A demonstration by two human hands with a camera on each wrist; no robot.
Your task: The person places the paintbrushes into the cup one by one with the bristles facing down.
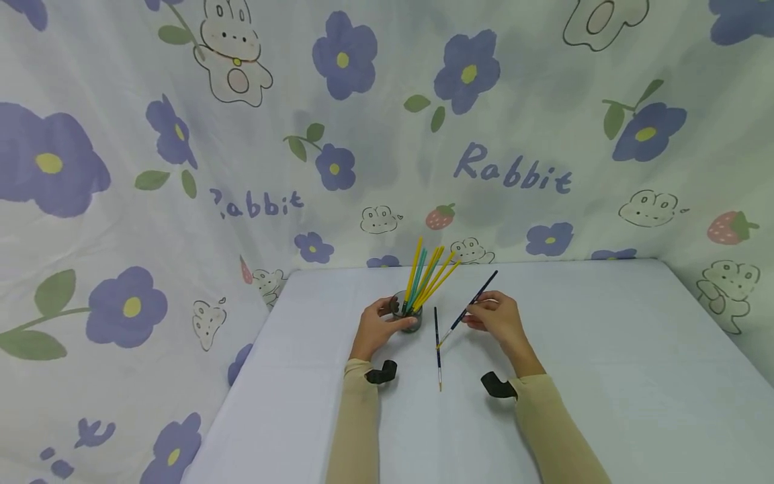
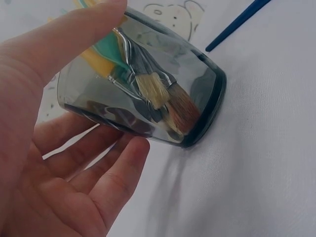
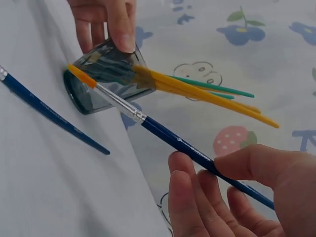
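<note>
My left hand point(image 1: 377, 329) grips a smoked-glass cup point(image 2: 197, 84) around its side, thumb in front and fingers behind. Inside stand several brushes with yellow handles point(image 3: 222, 106) and green handles point(image 3: 237, 90), their bristles point(image 2: 185, 111) down at the cup's bottom. Between thumb and fingers, my right hand point(image 1: 497, 318) pinches a dark blue paintbrush point(image 3: 170, 138), its orange bristle tip point(image 3: 81, 75) pointing down and left. A second blue paintbrush point(image 1: 438, 343) lies on the white table between the hands, bristles toward me. In the head view the held brush's tip overlaps the lying one; whether they touch I cannot tell.
The white table point(image 1: 605, 390) reaches back to a curtain point(image 1: 399, 134) printed with purple flowers, rabbits and strawberries. The curtain also hangs along the left and right sides. A black curved piece sits at each sleeve cuff point(image 1: 357, 370).
</note>
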